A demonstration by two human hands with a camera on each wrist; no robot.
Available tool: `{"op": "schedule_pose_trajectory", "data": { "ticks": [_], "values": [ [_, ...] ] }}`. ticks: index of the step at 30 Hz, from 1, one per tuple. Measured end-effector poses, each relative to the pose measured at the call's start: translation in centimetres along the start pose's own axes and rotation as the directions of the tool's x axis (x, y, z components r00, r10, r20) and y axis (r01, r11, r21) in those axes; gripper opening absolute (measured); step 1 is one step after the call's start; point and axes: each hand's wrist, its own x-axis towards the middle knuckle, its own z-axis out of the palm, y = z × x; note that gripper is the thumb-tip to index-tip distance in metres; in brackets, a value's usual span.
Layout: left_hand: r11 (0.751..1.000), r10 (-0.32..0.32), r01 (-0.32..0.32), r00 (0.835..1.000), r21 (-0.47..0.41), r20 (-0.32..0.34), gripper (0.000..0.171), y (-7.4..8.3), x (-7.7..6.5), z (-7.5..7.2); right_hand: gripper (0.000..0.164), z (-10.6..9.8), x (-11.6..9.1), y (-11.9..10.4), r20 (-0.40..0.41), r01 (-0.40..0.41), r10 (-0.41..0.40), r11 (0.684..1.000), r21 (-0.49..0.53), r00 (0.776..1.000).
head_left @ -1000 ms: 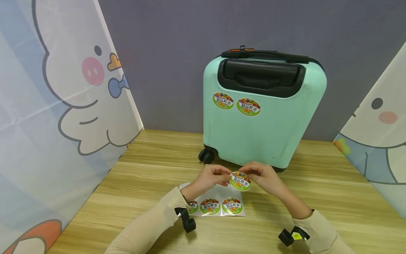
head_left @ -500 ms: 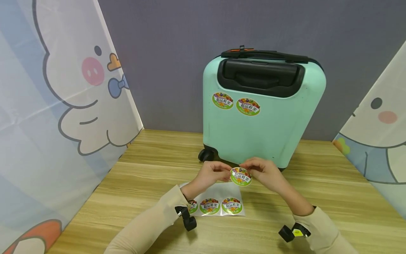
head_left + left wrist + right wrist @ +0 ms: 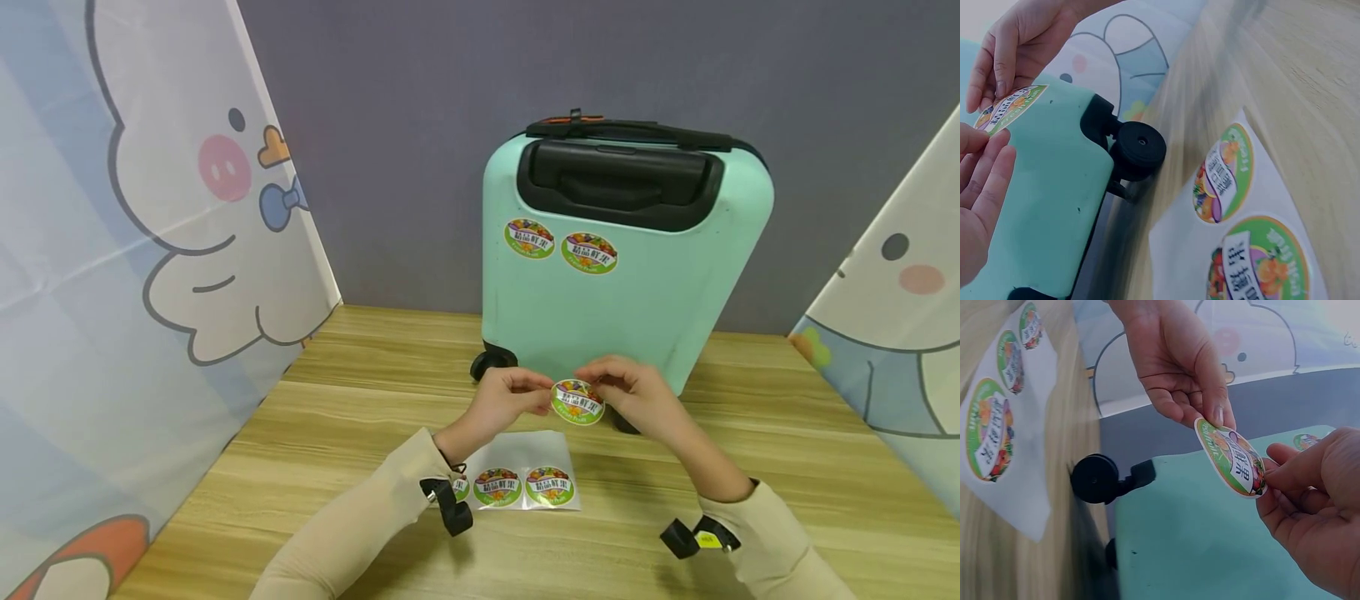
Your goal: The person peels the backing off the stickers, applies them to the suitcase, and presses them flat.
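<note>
An oval fruit sticker (image 3: 577,403), green-edged with dark lettering, is stretched between both hands in front of the suitcase. My left hand (image 3: 504,405) pinches its left edge between thumb and fingertips. On the opposite edge, my right hand (image 3: 632,395) pinches it the same way, as the right wrist view also shows with the sticker (image 3: 1232,459) tilted. Behind it stands a mint-green suitcase (image 3: 600,317) with a black handle recess. Two matching stickers, one at the upper left (image 3: 529,239) and one beside it (image 3: 590,253), are on its front.
A white backing sheet (image 3: 517,450) with several more stickers lies on the wooden table (image 3: 360,433), partly hidden by my left arm. A black suitcase wheel (image 3: 491,363) sits at the lower left of the case. Cartoon-printed cloths (image 3: 217,275) flank the table.
Both hands have moved up and slightly right with the sticker, away from the backing sheet and closer to the suitcase. The sheet and suitcase stay in place.
</note>
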Motion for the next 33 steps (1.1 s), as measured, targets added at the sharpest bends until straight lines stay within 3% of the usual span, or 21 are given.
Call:
{"op": "schedule_pose_trajectory", "data": {
  "ticks": [23, 33],
  "values": [
    [0.996, 0.074, -0.075, 0.997, -0.045, -0.027, 0.02, 3.0, 1.2, 1.2, 0.022, -2.1, 0.7, -2.4, -0.087, 0.061, -0.062, 0.998, -0.015, 0.994],
    [0.993, 0.113, -0.113, 0.994, -0.045, -0.016, 0.02, 3.8, 1.9, 1.7, 0.021, -3.0, 1.2, -3.0, -0.14, 0.135, -0.147, 0.986, -0.096, 0.979]
  ]
}}
